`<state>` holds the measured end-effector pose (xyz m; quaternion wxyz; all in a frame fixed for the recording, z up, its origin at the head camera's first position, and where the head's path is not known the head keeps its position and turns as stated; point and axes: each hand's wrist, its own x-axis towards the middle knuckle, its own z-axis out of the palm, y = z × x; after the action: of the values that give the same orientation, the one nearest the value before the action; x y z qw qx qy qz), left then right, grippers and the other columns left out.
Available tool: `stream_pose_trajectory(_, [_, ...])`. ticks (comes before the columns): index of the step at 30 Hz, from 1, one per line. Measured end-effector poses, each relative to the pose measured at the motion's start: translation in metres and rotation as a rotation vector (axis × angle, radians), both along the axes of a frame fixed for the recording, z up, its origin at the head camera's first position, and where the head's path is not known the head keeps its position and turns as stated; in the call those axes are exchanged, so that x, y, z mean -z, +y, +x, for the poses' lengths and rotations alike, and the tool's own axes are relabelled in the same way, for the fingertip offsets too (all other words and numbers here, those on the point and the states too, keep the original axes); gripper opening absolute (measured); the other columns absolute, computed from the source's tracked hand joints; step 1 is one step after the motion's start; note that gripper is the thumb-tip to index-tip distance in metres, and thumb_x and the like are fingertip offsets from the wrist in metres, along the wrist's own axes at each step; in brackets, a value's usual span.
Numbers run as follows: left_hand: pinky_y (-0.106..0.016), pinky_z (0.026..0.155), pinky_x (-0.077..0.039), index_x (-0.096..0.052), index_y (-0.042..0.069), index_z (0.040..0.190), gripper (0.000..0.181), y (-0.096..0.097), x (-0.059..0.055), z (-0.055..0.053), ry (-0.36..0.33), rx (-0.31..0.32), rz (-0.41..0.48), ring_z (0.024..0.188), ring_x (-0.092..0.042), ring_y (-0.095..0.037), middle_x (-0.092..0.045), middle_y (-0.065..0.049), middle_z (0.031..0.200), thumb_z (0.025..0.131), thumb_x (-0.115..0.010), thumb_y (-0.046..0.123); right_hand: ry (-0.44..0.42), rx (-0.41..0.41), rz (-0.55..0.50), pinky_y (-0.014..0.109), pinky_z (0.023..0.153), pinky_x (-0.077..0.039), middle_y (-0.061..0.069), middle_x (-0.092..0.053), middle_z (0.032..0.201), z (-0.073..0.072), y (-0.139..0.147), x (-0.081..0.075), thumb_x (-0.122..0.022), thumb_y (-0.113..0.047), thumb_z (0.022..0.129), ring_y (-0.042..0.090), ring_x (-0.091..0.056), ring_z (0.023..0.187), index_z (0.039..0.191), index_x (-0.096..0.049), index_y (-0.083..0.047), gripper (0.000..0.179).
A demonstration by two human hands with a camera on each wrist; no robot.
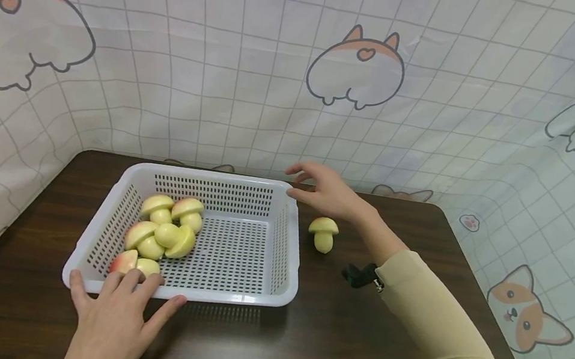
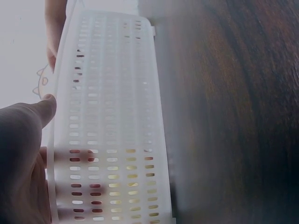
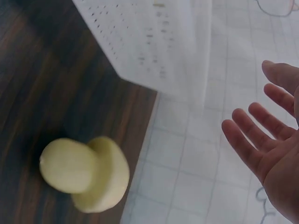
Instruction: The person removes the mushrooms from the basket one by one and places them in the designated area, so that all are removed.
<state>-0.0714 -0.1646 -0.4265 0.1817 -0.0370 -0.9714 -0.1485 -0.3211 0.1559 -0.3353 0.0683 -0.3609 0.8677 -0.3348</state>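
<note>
Basket, head view: I have a white plastic basket with slotted walls (image 1: 217, 297) on a dark brown wood-grain table (image 1: 353, 346), one long side facing the person.
Mushrooms inside: five pale-yellow, red-tinged, mushroom-shaped pieces (image 1: 168, 235), by my count, bunch at the basket's left, where the walls would keep them from rolling away.
Lone mushroom: a matching yellow piece with a domed cap (image 1: 323, 234) lies on the table just right of the basket, cap toward the far edge.
Left hand: the bare left hand (image 1: 114, 314) has its fingers over the near rim — I judge, to steady the basket.
Right hand: the bare right hand (image 1: 326, 194) hovers by the far right corner, fingers loosely bent, perhaps to reach the rim there.
Rim, left wrist view: the thumb meets the rim outside while fingers show dimly through the slots — a grip with the wall between.
Palm, right wrist view: fingers spread wide, holding nothing, apart from basket and lone mushroom alike.
</note>
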Motion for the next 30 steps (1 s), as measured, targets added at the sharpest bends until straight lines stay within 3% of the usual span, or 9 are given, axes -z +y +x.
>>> stream_pose_trajectory(12, [-0.084,0.101,0.008,-0.067,0.012,0.11,0.054,-0.001,0.002,0.0,0.024,0.005,0.002,0.115,-0.051,-0.044,-0.059,-0.012,0.1,0.093,-0.064,0.062,0.052,-0.131,0.039,0.033,0.091,-0.053,0.005,-0.058,0.14,-0.006,-0.046,-0.005,-0.068,-0.023,0.101,0.022,-0.06,0.123,0.137,-0.057,-0.009,0.04])
stream_pose_trajectory(22, [-0.084,0.101,0.008,-0.067,0.011,0.111,0.054,-0.001,0.0,-0.001,0.017,0.01,-0.001,0.118,-0.05,-0.044,-0.059,-0.012,0.101,0.093,-0.064,0.062,-0.014,-0.144,0.004,0.035,0.096,-0.052,0.004,-0.06,0.138,-0.013,-0.076,-0.001,-0.071,-0.025,0.099,0.018,-0.064,0.117,0.137,-0.058,-0.01,0.042])
stream_pose_trajectory(30, [-0.084,0.101,0.009,-0.067,0.012,0.11,0.054,-0.001,0.0,-0.001,-0.002,-0.001,-0.007,0.116,-0.051,-0.045,-0.06,-0.012,0.101,0.093,-0.063,0.063,-0.065,-0.174,0.017,0.033,0.094,-0.051,0.014,-0.061,0.136,-0.009,-0.101,0.004,-0.068,-0.025,0.101,0.017,-0.065,0.114,0.138,-0.056,-0.008,0.043])
